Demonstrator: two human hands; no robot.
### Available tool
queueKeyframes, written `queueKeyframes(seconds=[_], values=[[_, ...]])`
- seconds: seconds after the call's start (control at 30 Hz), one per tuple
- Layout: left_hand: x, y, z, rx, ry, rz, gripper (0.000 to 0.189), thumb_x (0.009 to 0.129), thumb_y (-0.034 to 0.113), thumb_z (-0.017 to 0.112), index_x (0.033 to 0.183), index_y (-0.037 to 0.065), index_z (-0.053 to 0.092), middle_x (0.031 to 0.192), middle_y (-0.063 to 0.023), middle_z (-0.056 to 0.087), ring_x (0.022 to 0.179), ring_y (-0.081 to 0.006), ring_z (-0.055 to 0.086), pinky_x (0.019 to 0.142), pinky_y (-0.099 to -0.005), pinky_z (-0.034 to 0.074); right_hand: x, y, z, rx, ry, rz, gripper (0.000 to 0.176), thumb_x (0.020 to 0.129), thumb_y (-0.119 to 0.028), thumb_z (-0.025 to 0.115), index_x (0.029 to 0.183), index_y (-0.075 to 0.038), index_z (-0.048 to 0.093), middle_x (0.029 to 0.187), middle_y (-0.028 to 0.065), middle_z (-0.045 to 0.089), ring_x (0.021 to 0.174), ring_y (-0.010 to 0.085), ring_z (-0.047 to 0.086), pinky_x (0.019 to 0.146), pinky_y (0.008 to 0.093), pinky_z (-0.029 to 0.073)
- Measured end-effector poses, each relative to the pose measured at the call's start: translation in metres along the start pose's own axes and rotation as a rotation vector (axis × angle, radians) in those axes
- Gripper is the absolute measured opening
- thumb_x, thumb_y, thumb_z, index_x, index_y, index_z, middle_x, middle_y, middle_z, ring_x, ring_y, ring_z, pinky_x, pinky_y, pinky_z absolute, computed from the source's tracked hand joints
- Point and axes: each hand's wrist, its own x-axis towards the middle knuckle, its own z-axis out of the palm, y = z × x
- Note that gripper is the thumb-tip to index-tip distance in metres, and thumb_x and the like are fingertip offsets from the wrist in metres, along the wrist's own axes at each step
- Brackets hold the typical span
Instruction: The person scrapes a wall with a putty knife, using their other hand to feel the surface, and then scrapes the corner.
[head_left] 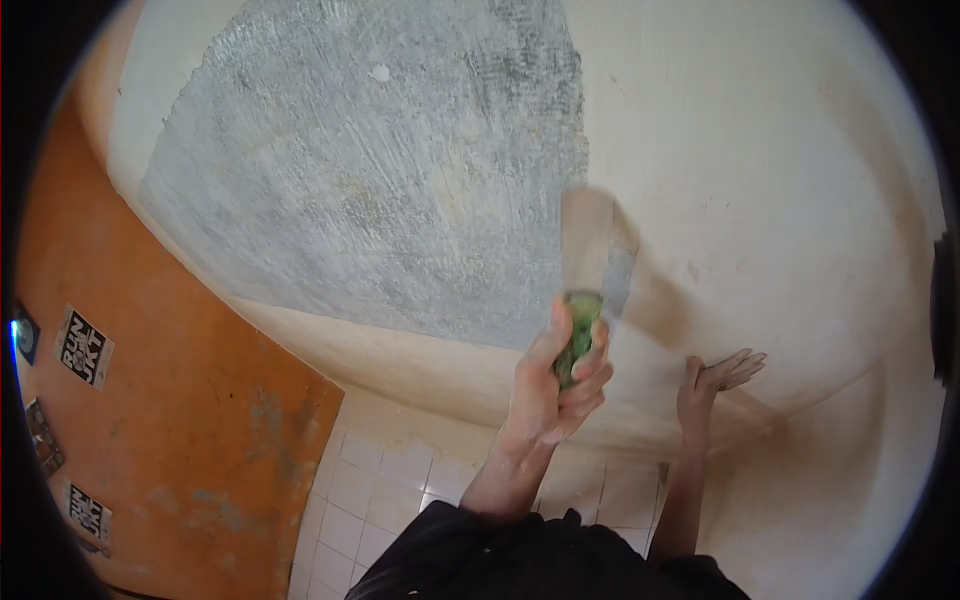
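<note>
My left hand is closed around the green handle of a putty knife, its wide blade pointing up. The blade is slightly blurred and overlaps the right edge of a large rough grey patch on the cream wall. Just right of the blade lies a small smooth grey strip. Lower on the wall, my right hand is stretched out with its fingers extended to the right, holding nothing.
An orange surface with dark worn marks and several stickers stands on the left. White tiles show below the wall. A dark object sits at the far right edge. My black sleeves and shirt fill the bottom.
</note>
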Motion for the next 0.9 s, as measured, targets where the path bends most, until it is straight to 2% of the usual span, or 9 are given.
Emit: queueKeyframes(seconds=[0.07,0.23,0.33,0.4,0.53,0.67,0.83,0.9], values=[[-0.015,-0.013,-0.019,-0.038,0.119,-0.049,0.05,0.098,0.049,0.03,0.092,0.004,0.05,0.061,0.0032,0.036,0.038,-0.0027,0.022,0.03,-0.0168,0.015,-0.002,0.002,-0.003,0.008,-0.014,0.016,0.087,0.093,-0.035,0.048,0.143,0.002,-0.014,0.148,0.0279,-0.019,0.137,0.0426,-0.022,0.107,0.056,-0.012],[-0.009,-0.008,-0.005,-0.06,0.105,-0.035,0.049,0.098,0.049,0.03,0.091,0.006,0.05,0.061,0.0037,0.036,0.038,-0.0024,0.021,0.03,-0.017,0.014,-0.002,0.005,-0.003,0.009,-0.051,0.023,0.09,0.092,-0.035,0.05,0.143,0.002,-0.014,0.148,0.0289,-0.02,0.136,0.0438,-0.022,0.106,0.0564,-0.013],[-0.006,-0.008,0.005,-0.01,0.037,0.059,0.048,0.098,0.049,0.031,0.091,0.006,0.05,0.06,0.0039,0.036,0.038,-0.0027,0.021,0.03,-0.0176,0.014,-0.001,0.01,-0.002,-0.015,-0.053,0.007,0.093,0.091,-0.038,0.051,0.142,0.003,-0.015,0.147,0.0307,-0.021,0.136,0.0446,-0.023,0.105,0.0577,-0.013],[-0.023,-0.021,-0.007,-0.078,0.163,-0.001,0.047,0.098,0.048,0.032,0.092,0.006,0.051,0.061,0.0038,0.035,0.039,-0.0027,0.021,0.03,-0.0178,0.015,-0.002,0.008,-0.005,0.013,-0.093,0.03,0.098,0.09,-0.046,0.052,0.142,0.004,-0.015,0.146,0.032,-0.022,0.135,0.0447,-0.025,0.104,0.0586,-0.015],[-0.021,-0.023,-0.005,-0.157,0.072,-0.008,0.046,0.098,0.047,0.034,0.093,0.005,0.051,0.061,0.0034,0.036,0.039,-0.0028,0.022,0.03,-0.0177,0.015,-0.008,0.016,-0.005,-0.025,-0.093,-0.009,0.102,0.089,-0.051,0.052,0.141,0.005,-0.015,0.145,0.0323,-0.022,0.134,0.0447,-0.026,0.104,0.0583,-0.016],[-0.027,-0.028,-0.011,-0.128,0.168,0.006,0.046,0.098,0.047,0.034,0.093,0.004,0.05,0.062,0.0027,0.036,0.039,-0.0033,0.023,0.03,-0.0173,0.015,-0.008,0.014,-0.005,-0.039,-0.144,0.005,0.104,0.088,-0.052,0.052,0.141,0.005,-0.016,0.145,0.0322,-0.022,0.134,0.0441,-0.027,0.104,0.0574,-0.017],[-0.025,-0.021,0.004,-0.266,-0.002,-0.054,0.046,0.099,0.046,0.034,0.092,0.004,0.05,0.061,0.0018,0.036,0.038,-0.0036,0.023,0.029,-0.0171,0.016,-0.004,0.008,-0.011,-0.059,-0.163,0.019,0.104,0.088,-0.051,0.053,0.141,0.006,-0.015,0.145,0.0319,-0.023,0.134,0.0432,-0.028,0.105,0.0562,-0.017],[-0.023,-0.022,-0.007,-0.237,0.035,-0.046,0.046,0.099,0.046,0.034,0.092,0.003,0.05,0.061,0.0016,0.036,0.037,-0.0039,0.023,0.029,-0.0174,0.016,-0.004,0.011,-0.01,-0.069,-0.167,0.011,0.103,0.088,-0.049,0.054,0.141,0.006,-0.015,0.145,0.0316,-0.023,0.134,0.0428,-0.029,0.105,0.0559,-0.017]])
